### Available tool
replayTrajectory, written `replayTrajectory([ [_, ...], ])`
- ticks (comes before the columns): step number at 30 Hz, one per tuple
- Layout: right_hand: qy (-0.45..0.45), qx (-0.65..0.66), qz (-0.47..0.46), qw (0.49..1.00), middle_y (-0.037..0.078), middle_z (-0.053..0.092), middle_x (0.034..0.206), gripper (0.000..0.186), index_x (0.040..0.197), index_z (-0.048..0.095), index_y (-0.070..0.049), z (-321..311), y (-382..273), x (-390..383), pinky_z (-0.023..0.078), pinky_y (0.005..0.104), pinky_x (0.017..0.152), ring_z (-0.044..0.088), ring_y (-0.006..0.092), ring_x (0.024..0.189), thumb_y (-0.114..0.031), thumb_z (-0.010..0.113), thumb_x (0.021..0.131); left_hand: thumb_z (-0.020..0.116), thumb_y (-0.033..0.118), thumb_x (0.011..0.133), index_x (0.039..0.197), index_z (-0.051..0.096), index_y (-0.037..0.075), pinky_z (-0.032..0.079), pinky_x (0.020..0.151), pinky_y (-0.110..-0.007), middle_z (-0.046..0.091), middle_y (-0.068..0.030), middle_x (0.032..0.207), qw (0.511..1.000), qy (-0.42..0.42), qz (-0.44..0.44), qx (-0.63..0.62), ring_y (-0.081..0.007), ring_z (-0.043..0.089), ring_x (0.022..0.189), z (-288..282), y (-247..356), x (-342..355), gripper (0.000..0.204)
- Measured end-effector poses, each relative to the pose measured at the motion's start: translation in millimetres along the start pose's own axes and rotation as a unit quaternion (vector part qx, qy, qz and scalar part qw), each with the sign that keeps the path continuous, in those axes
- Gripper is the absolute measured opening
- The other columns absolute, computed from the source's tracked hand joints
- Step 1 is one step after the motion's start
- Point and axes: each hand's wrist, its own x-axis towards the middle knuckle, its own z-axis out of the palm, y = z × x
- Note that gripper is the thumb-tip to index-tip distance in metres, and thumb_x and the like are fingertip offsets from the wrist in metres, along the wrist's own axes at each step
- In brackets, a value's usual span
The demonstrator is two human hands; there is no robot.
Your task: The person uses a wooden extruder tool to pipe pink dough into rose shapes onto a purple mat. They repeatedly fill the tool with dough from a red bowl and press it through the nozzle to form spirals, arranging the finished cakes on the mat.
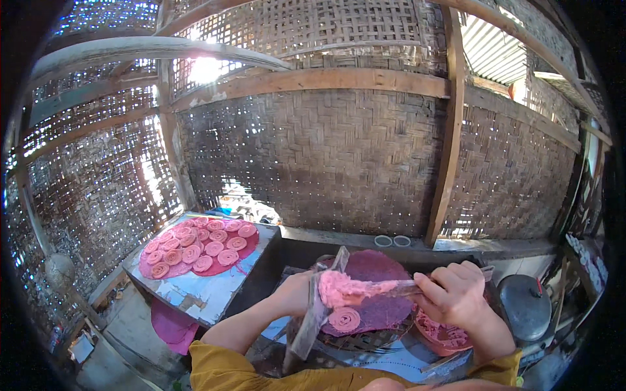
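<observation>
Both my hands hold a worn wooden press smeared with pink dough, raised over a round magenta mat. My left hand is closed on its left end, with most fingers hidden behind the wood. Around the bar on the right, the fingers of my right hand are wrapped. A thick lump of pink dough clings to the press beside my left hand. Just below it, a single pink spiral coil lies flat on the mat. Under my right hand, an orange-pink bowl holds loose pink dough.
To the left, a pale-topped table bears a mat covered with several pink coils. A magenta sheet hangs below its edge. At the right stands a dark lidded pot. Two pale rings lie by the woven wall.
</observation>
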Motion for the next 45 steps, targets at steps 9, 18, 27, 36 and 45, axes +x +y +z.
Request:
replayTrajectory([
  [9,-0.018,-0.01,-0.067,0.998,-0.005,0.041,0.06,0.023,0.087,0.06,-0.012,9.2,-9.3,10.8,0.029,0.0258,0.044,0.044,0.0098,0.051,-0.02,0.064,0.066,0.063,0.041,0.068,0.11,0.057,0.011,0.045,0.083,-0.036,0.059,-0.0122,0.104,0.998,0.013,0.006,0.062,-0.0295,0.056,0.096,-4.8,3.3,-3.1,0.052],
  [18,-0.095,-0.024,-0.144,0.985,-0.002,0.041,0.061,0.02,0.089,0.058,-0.005,36.1,-44.2,8.9,0.032,0.0238,0.045,0.046,0.0106,0.053,-0.014,0.056,0.072,0.059,0.04,0.07,0.102,0.058,0.008,0.045,0.077,-0.041,0.059,-0.0193,0.097,0.991,-0.104,0.003,0.085,-0.0349,0.057,0.089,-0.8,15.0,9.8,0.045],
  [27,-0.031,0.078,0.074,0.994,0.002,0.049,0.06,0.035,0.083,0.061,-0.011,25.6,-6.7,-16.9,0.037,0.033,0.047,0.051,0.0201,0.053,-0.029,0.074,0.056,0.061,0.036,0.07,0.102,0.058,0.007,0.046,0.076,-0.04,0.059,-0.0199,0.099,0.999,-0.027,0.023,-0.021,-0.0331,0.058,0.09,-3.8,-30.1,-2.1,0.044],
  [36,-0.04,0.117,0.17,0.978,0.005,0.054,0.06,0.033,0.08,0.06,-0.011,59.1,-0.4,-34.1,0.044,0.0341,0.049,0.056,0.0231,0.053,-0.033,0.075,0.061,0.063,0.036,0.068,0.103,0.057,0.008,0.046,0.077,-0.039,0.059,-0.0182,0.1,0.998,0.003,0.045,-0.048,-0.0322,0.058,0.09,-10.8,-23.3,-1.9,0.045],
  [45,-0.208,0.34,0.243,0.884,0.013,0.062,0.075,0.033,0.087,0.062,-0.008,40.9,-0.5,-36.6,0.048,0.0379,0.063,0.061,0.0311,0.07,-0.039,0.064,0.076,0.064,0.037,0.067,0.104,0.057,0.009,0.046,0.077,-0.038,0.059,-0.0166,0.101,0.997,-0.009,0.07,-0.007,-0.0313,0.058,0.091,-12.7,-10.5,-5.0,0.047],
])
